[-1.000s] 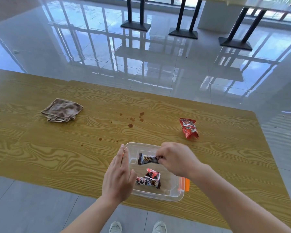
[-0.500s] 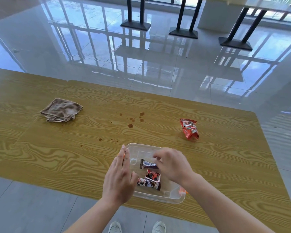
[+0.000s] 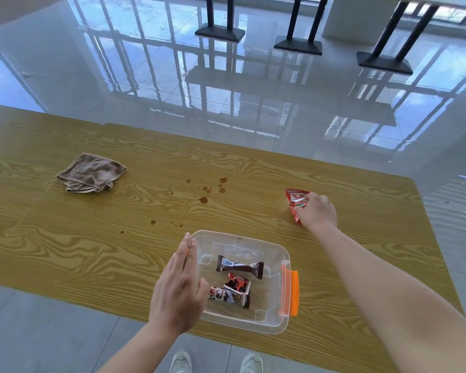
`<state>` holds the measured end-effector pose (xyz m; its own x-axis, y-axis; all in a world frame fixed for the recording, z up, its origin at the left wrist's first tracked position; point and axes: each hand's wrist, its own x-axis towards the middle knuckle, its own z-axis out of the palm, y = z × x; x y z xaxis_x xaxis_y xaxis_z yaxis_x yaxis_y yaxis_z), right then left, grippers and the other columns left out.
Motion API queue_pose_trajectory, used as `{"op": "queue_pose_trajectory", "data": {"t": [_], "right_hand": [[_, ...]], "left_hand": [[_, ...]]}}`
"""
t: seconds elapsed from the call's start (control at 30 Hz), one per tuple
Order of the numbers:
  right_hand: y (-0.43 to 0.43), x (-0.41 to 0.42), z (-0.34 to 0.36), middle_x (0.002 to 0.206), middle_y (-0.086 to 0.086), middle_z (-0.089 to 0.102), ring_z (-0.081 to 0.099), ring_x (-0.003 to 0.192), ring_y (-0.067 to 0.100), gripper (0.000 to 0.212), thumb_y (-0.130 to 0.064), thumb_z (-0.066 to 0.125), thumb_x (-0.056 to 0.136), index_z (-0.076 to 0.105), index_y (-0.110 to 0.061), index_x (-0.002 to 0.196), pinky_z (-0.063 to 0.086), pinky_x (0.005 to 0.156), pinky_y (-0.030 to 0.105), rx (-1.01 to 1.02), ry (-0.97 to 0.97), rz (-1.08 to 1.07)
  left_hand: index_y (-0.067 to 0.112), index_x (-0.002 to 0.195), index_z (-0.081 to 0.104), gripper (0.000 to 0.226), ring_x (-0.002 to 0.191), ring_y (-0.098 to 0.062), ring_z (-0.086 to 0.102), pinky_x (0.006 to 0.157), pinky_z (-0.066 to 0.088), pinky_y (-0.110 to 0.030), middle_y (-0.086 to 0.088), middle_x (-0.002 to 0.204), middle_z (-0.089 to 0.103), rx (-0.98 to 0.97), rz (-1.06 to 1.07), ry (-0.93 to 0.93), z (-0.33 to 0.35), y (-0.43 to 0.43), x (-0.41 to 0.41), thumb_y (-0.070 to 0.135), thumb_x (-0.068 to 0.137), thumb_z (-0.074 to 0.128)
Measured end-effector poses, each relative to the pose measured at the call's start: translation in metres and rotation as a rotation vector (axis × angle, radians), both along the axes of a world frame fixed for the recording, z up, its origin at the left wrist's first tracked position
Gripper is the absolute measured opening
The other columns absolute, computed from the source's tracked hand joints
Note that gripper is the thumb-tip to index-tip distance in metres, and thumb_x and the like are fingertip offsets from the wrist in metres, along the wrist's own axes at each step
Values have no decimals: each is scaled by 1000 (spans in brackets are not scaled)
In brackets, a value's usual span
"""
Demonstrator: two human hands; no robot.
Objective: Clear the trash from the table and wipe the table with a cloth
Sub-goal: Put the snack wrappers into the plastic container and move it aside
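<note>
A glossy pale tiled floor (image 3: 253,103) fills the far half of the view and mirrors bright windows with their frame bars, so the light is strong daylight. Three black pedestal bases (image 3: 297,45) with dark posts stand on it at the top; what they carry is cut off, probably tabletops. A white block (image 3: 353,17) stands between two of them. The wood-grain desk (image 3: 361,211) crosses the foreground, with duller grey tiles (image 3: 38,332) below its near edge.

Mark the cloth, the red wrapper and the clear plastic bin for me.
cloth (image 3: 90,173): head view, middle of the folded brown fabric.
red wrapper (image 3: 293,197): head view, its uncovered upper part.
clear plastic bin (image 3: 289,288): head view, orange handle on its right rim.
</note>
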<state>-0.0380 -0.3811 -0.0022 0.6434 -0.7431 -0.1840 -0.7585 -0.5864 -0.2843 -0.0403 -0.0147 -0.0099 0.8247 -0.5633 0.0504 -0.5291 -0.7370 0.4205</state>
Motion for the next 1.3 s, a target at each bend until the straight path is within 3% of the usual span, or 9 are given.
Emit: {"op": "queue_pose_trajectory", "data": {"t": [0.2, 0.33, 0.53, 0.73, 0.9, 1.0, 1.1, 1.2, 1.3], "right_hand": [[-2, 8, -23, 127, 18, 48, 51, 113, 36, 58, -43, 68, 90, 45, -12, 133, 45, 94, 43, 36, 125, -2], [-4, 4, -30, 123, 17, 47, 50, 109, 36, 48, -30, 68, 91, 44, -18, 132, 45, 81, 41, 45, 117, -5], [-9, -10, -36, 97, 11, 48, 48, 87, 29, 51, -14, 67, 87, 48, -20, 134, 43, 74, 37, 10, -28, -4], [15, -25, -2, 111, 13, 65, 60, 98, 30, 53, -21, 75, 85, 52, -19, 133, 43, 76, 35, 61, -258, 79], [61, -47, 50, 106, -4, 65, 59, 89, 15, 57, -25, 81, 81, 55, -25, 131, 41, 63, 25, 131, -457, 205], [90, -66, 80, 101, -13, 65, 60, 87, 6, 56, -29, 81, 80, 54, -36, 128, 45, 67, 20, 200, -513, 292], [114, -81, 98, 101, -20, 67, 64, 89, -2, 54, -30, 81, 79, 54, -48, 121, 55, 75, 24, 303, -490, 367], [130, -89, 101, 101, -19, 67, 65, 88, 1, 54, -30, 80, 78, 55, -47, 122, 57, 76, 25, 369, -399, 440], [145, -91, 94, 100, -21, 66, 61, 85, -7, 55, -32, 78, 76, 55, -43, 125, 47, 70, 11, 388, -245, 547]], "left_hand": [[5, 153, 27, 75, 145, -19, 30, 108, 41, -34, -3, 165, 16, 2, 5, -18, 1, -1, 0, 31, 84, 39], [6, 153, 26, 75, 146, -17, 28, 108, 38, -32, -2, 165, 15, 3, 3, -18, 2, -2, -1, 31, 84, 41], [6, 153, 26, 75, 146, -16, 27, 109, 37, -31, -4, 165, 16, 13, 5, -13, 3, -3, -1, 31, 84, 42], [4, 153, 21, 77, 147, -17, 23, 113, 37, -36, -8, 164, 16, 18, -2, 2, 6, -3, -1, 27, 83, 45], [3, 154, 21, 78, 149, -19, 21, 116, 32, -35, -8, 165, 13, 25, -4, 20, 8, -2, -1, 27, 84, 45], [4, 154, 19, 78, 150, -19, 18, 118, 27, -33, -8, 165, 11, 27, -5, 29, 7, -1, 0, 31, 84, 39], [4, 155, 18, 79, 150, -19, 17, 120, 25, -34, -8, 166, 10, 21, -5, 39, 7, -2, 0, 33, 83, 36], [3, 154, 18, 78, 150, -20, 18, 121, 21, -34, -10, 165, 11, 17, -7, 40, 8, -3, 0, 31, 84, 39], [7, 156, 15, 79, 151, -16, 13, 123, 13, -37, -6, 166, 7, 34, -1, 63, 6, -3, 0, 34, 84, 34]]}}
